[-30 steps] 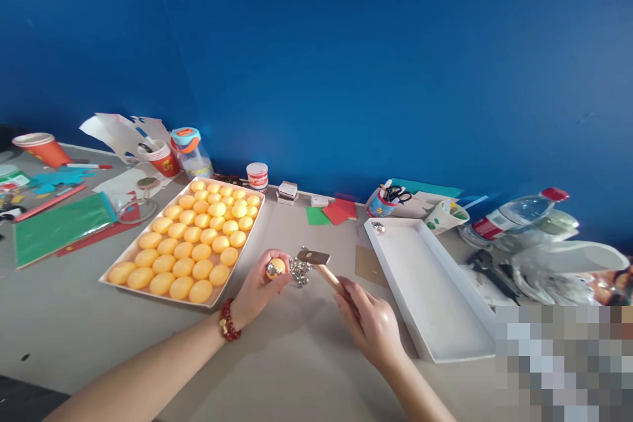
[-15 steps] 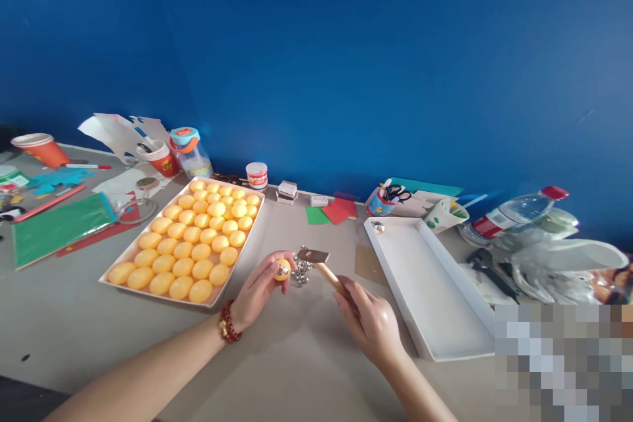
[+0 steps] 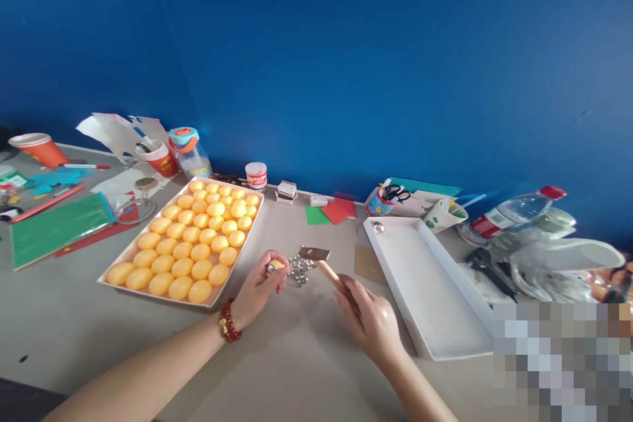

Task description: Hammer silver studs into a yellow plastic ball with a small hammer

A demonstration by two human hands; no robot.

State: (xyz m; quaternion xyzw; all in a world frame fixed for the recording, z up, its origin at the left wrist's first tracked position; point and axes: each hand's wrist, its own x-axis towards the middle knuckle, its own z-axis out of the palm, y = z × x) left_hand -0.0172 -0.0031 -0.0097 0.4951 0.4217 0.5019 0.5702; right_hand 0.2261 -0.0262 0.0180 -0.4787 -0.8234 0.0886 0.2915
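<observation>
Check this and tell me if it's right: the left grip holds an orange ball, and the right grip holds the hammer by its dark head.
Wrong about the hammer: the head camera's view shows the right grip on its wooden handle, with the dark head clear of it. The left grip does hold an orange ball.

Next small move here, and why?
Probably turn the ball in the left hand so its silver part faces up: fingers partly cover it now. The right hand grips the hammer by its handle, its head near the silver bits and apart from the ball, so there seems room to turn it.
</observation>
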